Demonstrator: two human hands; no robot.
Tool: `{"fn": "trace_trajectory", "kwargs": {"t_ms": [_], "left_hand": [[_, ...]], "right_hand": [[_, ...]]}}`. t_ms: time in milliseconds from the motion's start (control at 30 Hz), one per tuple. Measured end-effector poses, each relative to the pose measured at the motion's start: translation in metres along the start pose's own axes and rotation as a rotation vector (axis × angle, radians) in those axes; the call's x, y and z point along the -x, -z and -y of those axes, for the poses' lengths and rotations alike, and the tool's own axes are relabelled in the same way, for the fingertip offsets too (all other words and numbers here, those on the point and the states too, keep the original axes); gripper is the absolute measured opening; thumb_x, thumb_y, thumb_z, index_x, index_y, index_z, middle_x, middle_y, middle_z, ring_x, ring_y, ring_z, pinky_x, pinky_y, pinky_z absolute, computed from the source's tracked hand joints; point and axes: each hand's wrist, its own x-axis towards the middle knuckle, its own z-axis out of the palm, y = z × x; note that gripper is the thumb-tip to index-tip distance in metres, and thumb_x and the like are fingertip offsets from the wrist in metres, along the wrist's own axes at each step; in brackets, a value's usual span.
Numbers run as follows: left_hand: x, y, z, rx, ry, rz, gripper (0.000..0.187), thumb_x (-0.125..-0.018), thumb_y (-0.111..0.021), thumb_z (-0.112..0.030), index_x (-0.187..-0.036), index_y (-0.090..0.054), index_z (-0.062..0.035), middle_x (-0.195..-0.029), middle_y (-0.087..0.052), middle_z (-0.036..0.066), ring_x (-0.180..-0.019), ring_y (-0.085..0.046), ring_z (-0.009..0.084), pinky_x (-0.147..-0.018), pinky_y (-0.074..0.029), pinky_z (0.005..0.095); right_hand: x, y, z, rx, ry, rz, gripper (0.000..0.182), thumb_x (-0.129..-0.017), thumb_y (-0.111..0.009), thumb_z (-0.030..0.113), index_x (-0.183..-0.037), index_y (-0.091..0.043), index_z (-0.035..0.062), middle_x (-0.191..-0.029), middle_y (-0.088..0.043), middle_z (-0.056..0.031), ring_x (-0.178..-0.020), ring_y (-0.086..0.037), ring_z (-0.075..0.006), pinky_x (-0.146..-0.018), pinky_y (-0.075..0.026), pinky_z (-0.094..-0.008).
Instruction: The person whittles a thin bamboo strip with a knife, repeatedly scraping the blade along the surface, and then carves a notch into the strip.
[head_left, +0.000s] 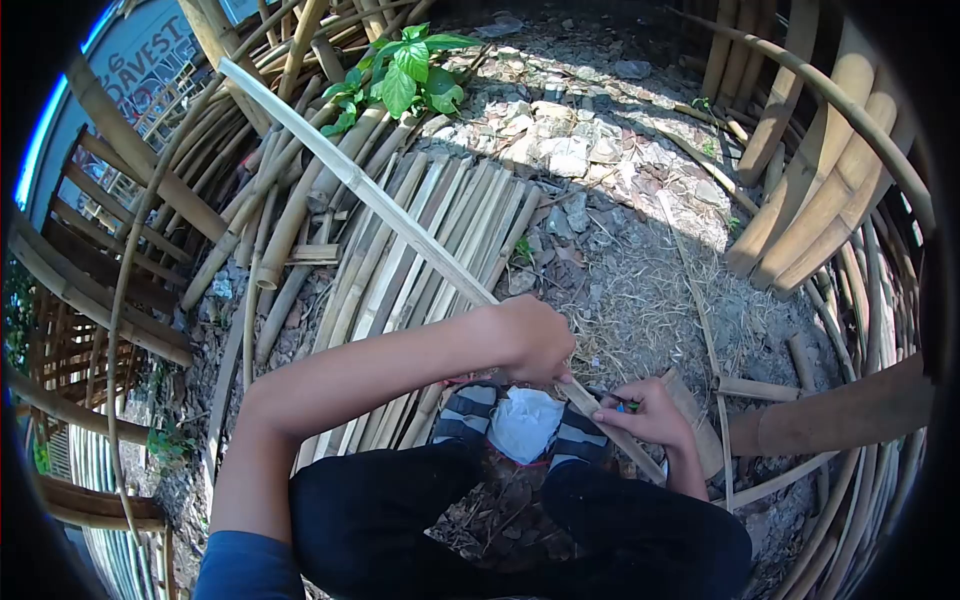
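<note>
A long split bamboo strip point(400, 228) runs diagonally from the upper left down to my lap. My left hand point(530, 340) is closed around it, in front of my knees. Lower down the same strip, my right hand point(648, 412) is closed on a small tool point(627, 406) with a blue-green part, held against the strip. Most of this tool is hidden by my fingers, so its exact kind does not show. Between my striped feet point(465, 415) lies a white cloth or bag point(527, 425), just below my left hand.
Several split bamboo slats point(420, 200) lie side by side on the ground ahead. Thick bamboo poles point(835, 190) stand at the right, and more poles point(290, 200) are piled at the left. A leafy green plant point(405, 75) grows near stony ground point(565, 155).
</note>
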Motion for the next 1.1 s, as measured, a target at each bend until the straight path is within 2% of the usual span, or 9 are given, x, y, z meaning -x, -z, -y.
{"fn": "trace_trajectory", "kwargs": {"t_ms": [133,300,400,433,500,600,867,933,1100], "left_hand": [[-0.021,0.024,0.010,-0.134,-0.026,0.056,0.046,-0.094,-0.059,-0.044,-0.092,-0.071,0.0003,-0.087,-0.070,0.019,-0.091,-0.067,0.0396,-0.079,-0.051,0.0474],[-0.042,0.008,0.029,-0.170,0.063,-1.317,0.049,-0.094,-0.062,-0.043,-0.116,-0.056,0.0006,-0.106,-0.059,0.014,-0.109,-0.052,0.0327,-0.093,-0.042,0.0443],[-0.065,-0.038,0.028,0.427,0.384,-1.408,0.056,-0.095,-0.062,-0.046,-0.125,-0.051,0.0007,-0.106,-0.061,0.017,-0.103,-0.057,0.0305,-0.093,-0.042,0.0451],[-0.079,-0.055,0.031,0.426,0.369,-1.405,0.056,-0.095,-0.062,-0.046,-0.125,-0.051,0.0007,-0.106,-0.061,0.017,-0.103,-0.057,0.0305,-0.093,-0.042,0.0451],[-0.103,-0.086,0.036,1.335,0.447,-0.850,0.057,-0.100,-0.054,-0.047,-0.125,-0.047,0.0035,-0.103,-0.061,0.016,-0.095,-0.059,0.0251,-0.086,-0.047,0.0428],[-0.096,-0.069,0.002,1.608,0.373,-0.559,0.045,-0.105,-0.047,-0.044,-0.122,-0.048,-0.0033,-0.107,-0.056,0.010,-0.092,-0.060,0.0176,-0.074,-0.051,0.0340],[-0.073,-0.071,-0.002,1.518,0.113,-0.782,0.030,-0.109,-0.038,-0.029,-0.104,-0.055,-0.0050,-0.072,-0.045,-0.002,-0.055,-0.041,0.0054,-0.048,-0.034,0.0234],[-0.054,-0.078,0.006,1.506,0.184,-0.756,0.029,-0.108,-0.041,-0.026,-0.100,-0.057,-0.0035,-0.068,-0.046,-0.001,-0.054,-0.042,0.0065,-0.049,-0.036,0.0254],[-0.006,-0.108,0.018,1.247,0.422,-0.647,0.035,-0.107,-0.044,-0.027,-0.089,-0.058,0.0003,-0.065,-0.052,0.002,-0.057,-0.050,0.0114,-0.054,-0.043,0.0322]], "right_hand": [[-0.005,-0.003,-0.009,0.008,0.101,-0.108,0.015,-0.085,-0.075,0.013,-0.091,-0.073,-0.0007,-0.078,-0.070,-0.0096,-0.069,-0.063,-0.0132,-0.063,-0.048,-0.0301],[-0.030,-0.009,-0.040,-0.236,0.028,-0.461,0.021,-0.095,-0.066,0.017,-0.094,-0.068,-0.0043,-0.077,-0.065,-0.0043,-0.077,-0.056,-0.0076,-0.068,-0.046,-0.0278],[-0.050,-0.007,-0.032,-0.319,-0.004,-0.593,0.023,-0.098,-0.063,0.018,-0.098,-0.067,-0.0041,-0.080,-0.065,-0.0026,-0.078,-0.056,-0.0071,-0.070,-0.046,-0.0273],[-0.059,-0.006,-0.028,-0.320,-0.005,-0.607,0.023,-0.098,-0.063,0.018,-0.098,-0.067,-0.0041,-0.080,-0.065,-0.0026,-0.078,-0.056,-0.0071,-0.070,-0.046,-0.0273],[-0.078,-0.006,-0.019,-0.411,0.079,-0.756,0.023,-0.099,-0.061,0.019,-0.100,-0.066,-0.0038,-0.081,-0.064,-0.0023,-0.076,-0.056,-0.0067,-0.069,-0.046,-0.0263],[-0.100,-0.005,0.002,-0.486,0.248,-0.871,0.023,-0.100,-0.061,0.019,-0.101,-0.065,-0.0030,-0.082,-0.064,-0.0025,-0.074,-0.055,-0.0064,-0.067,-0.046,-0.0258],[-0.079,0.006,0.020,-0.454,0.191,-0.804,0.023,-0.100,-0.061,0.023,-0.098,-0.063,0.0004,-0.077,-0.058,-0.0020,-0.066,-0.053,-0.0076,-0.061,-0.044,-0.0240],[-0.061,0.007,0.003,-1.117,-0.074,-0.606,0.026,-0.101,-0.060,0.029,-0.101,-0.062,0.0030,-0.078,-0.054,-0.0026,-0.060,-0.050,-0.0108,-0.059,-0.044,-0.0252],[-0.032,-0.032,0.002,-1.497,-0.280,-0.625,0.040,-0.102,-0.051,0.045,-0.118,-0.052,0.0086,-0.079,-0.053,-0.0051,-0.055,-0.047,-0.0137,-0.051,-0.040,-0.0271]]}}
